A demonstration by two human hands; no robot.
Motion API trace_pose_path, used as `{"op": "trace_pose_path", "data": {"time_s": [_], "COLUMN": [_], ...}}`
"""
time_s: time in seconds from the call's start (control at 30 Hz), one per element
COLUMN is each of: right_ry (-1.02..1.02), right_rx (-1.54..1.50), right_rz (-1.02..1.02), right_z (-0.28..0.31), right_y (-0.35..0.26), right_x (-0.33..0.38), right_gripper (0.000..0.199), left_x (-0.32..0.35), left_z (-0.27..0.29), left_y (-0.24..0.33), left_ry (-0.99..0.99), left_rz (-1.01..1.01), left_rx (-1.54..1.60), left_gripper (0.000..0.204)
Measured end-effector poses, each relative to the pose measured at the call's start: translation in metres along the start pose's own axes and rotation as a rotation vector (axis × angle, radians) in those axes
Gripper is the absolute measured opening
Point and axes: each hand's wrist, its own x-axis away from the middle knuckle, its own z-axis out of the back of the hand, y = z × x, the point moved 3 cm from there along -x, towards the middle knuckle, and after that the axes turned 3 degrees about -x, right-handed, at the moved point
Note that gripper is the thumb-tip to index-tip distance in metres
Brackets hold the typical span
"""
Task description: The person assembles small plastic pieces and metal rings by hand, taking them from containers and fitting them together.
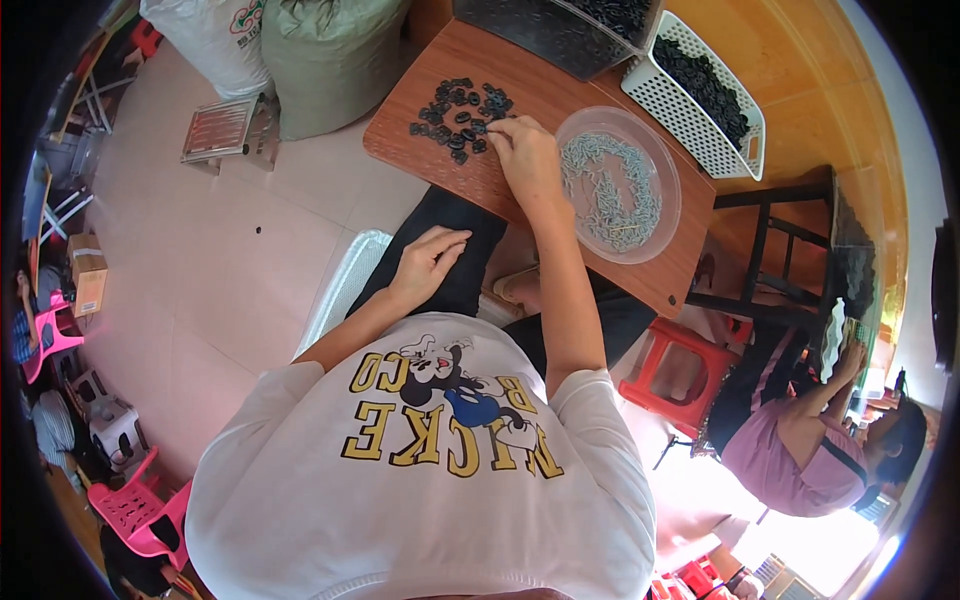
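Observation:
My right hand (527, 155) reaches over the brown wooden table (420, 85), thumb and forefinger pinched at the right edge of a loose spread of small black oval parts (462, 117). The fingertips meet one of these parts; their grip is partly hidden. Just right of that wrist, a round clear plastic tub (672, 190) holds many small grey screw-like pieces (612, 190). Over my dark-trousered left thigh (480, 215) lies my left hand (430, 262), its fingers loosely stretched and nothing visible in them.
Beyond the spread stands a dark clear-walled bin (535, 40); a white perforated basket (745, 160) of black parts is at the far right. Full sacks (330, 70) and a metal-framed stool (225, 130) occupy the floor at left. A red stool (680, 375) and a seated person (800, 450) are right.

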Motion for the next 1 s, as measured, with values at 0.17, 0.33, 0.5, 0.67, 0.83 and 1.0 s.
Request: {"op": "trace_pose_path", "data": {"time_s": [0.17, 0.33, 0.5, 0.67, 0.83, 1.0], "right_ry": [0.0, -0.004, 0.141, 0.293, 0.362, 0.44], "right_rx": [0.086, 0.102, 0.006, -0.255, -0.573, -0.937], "right_rz": [0.083, 0.082, 0.12, -0.048, -0.256, -0.541], "right_z": [-0.021, -0.023, -0.014, 0.034, 0.082, 0.105], "right_y": [0.004, 0.008, 0.006, -0.024, -0.003, 0.027], "right_x": [-0.01, -0.012, -0.011, 0.02, 0.085, 0.162], "right_gripper": [0.017, 0.015, 0.011, 0.013, 0.016, 0.014], "left_x": [0.003, 0.002, -0.004, -0.026, -0.087, -0.157], "left_z": [0.006, 0.006, 0.004, 0.008, -0.003, -0.05], "left_y": [-0.004, -0.005, 0.002, 0.023, 0.095, 0.13], "left_ry": [0.015, -0.011, -0.043, -0.129, -0.124, -0.266], "left_rz": [0.025, 0.017, 0.102, 0.182, -0.009, -0.305], "left_rx": [0.033, 0.016, 0.092, 0.165, 0.146, -0.129], "left_gripper": [0.02, 0.02, 0.019, 0.018, 0.018, 0.019]}}
